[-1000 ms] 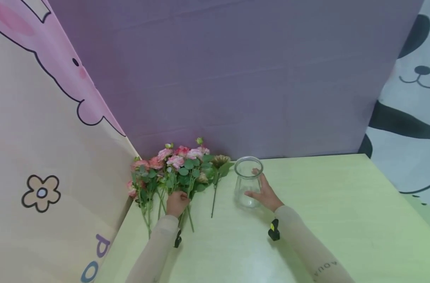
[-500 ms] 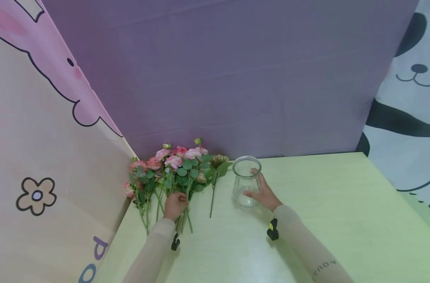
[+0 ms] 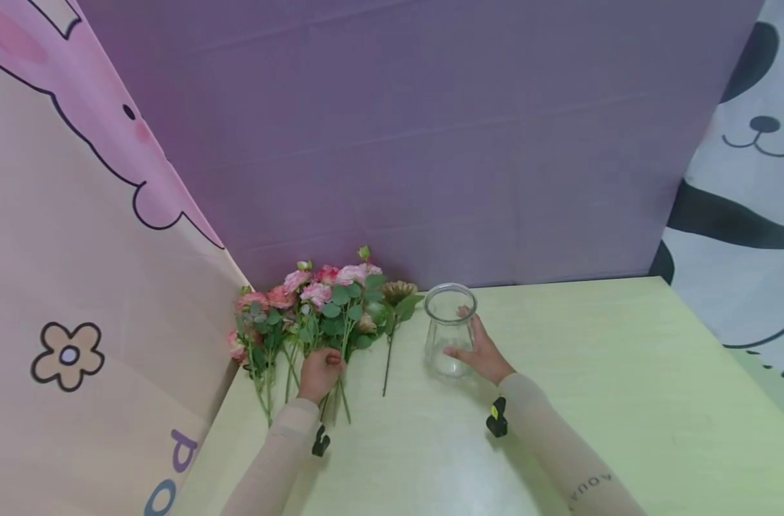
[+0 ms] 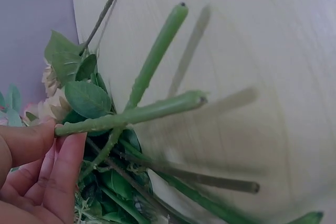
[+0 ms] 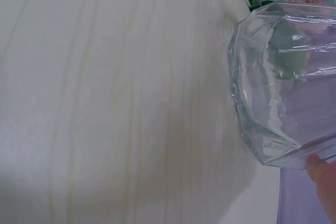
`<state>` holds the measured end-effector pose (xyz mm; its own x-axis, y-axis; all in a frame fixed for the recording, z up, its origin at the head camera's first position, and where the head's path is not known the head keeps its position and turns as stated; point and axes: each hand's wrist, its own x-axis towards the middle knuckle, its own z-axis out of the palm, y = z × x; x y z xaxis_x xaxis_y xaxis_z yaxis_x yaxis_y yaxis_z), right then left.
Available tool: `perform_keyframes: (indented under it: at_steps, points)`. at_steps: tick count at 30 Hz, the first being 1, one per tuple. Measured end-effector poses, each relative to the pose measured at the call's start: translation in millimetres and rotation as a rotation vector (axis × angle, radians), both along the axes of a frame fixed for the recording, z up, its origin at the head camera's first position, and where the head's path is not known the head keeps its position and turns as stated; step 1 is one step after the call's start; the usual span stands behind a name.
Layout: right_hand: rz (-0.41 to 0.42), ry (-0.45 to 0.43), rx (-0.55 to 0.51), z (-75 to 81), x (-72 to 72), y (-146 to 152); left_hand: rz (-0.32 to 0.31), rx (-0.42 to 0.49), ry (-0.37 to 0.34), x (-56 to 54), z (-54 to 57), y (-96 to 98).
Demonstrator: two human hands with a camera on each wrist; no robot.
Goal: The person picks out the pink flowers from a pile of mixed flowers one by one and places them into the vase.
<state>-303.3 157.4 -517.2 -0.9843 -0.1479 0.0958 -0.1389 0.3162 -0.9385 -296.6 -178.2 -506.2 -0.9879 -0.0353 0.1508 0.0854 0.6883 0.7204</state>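
In the head view my left hand (image 3: 319,374) is among the stems of pink artificial flowers (image 3: 317,292). The left wrist view shows thumb and index finger pinching one green flower stem (image 4: 149,113), its cut end pointing out over the table. Another green stem (image 4: 157,51) crosses behind it. My right hand (image 3: 485,358) grips the side of a clear glass vase (image 3: 438,340), which stands upright with its wide mouth up and nothing inside. Up close, the right wrist view shows the vase's faceted base (image 5: 252,114) and one fingertip (image 5: 321,174) against the glass.
A single brown-stemmed flower (image 3: 400,292) lies between the bunch and the vase. Coral flowers (image 3: 253,299) lie at the far left by the printed wall. A purple cloth wall (image 3: 392,143) rises behind the pale table (image 3: 592,373).
The pinched flower's bud and leaves have risen slightly in the last half second, with the left hand hardly moving. The right hand and vase stay in place; the head view has shifted a little.
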Motion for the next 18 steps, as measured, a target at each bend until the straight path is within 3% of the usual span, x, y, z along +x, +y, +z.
perform_keyframes:
  at_steps: [13, 18]
  points:
    - [-0.013, 0.009, 0.011, -1.9, 2.0, 0, -0.001, 0.214, -0.041, 0.8, -3.5, 8.3]
    - [-0.012, 0.04, 0.009, 0.4, 3.8, -1, -0.017, 0.294, -0.038, 4.1, 2.1, 13.8]
